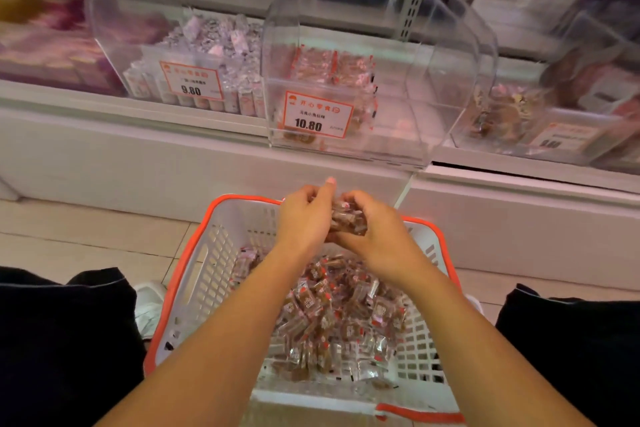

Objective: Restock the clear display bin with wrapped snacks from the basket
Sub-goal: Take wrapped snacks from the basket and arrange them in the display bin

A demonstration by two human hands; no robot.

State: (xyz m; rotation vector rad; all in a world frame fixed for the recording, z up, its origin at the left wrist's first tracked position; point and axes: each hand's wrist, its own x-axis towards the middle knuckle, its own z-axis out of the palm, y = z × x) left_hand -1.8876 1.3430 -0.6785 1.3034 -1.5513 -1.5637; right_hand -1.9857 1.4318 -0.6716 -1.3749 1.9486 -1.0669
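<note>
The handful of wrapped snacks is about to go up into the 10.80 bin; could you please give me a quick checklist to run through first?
1. Handful of snacks gripped between left hand and right hand: ok.
2. Hands lifted above the basket rim: ok.
3. 10.80 bin has room: ok, right part looks bare.
4. Bin's top open to receive: cannot tell, clear lid is blurred.
5. Snacks match those already in the bin: ok, similar red and brown wrappers.
6. Basket still stocked: ok.
</note>
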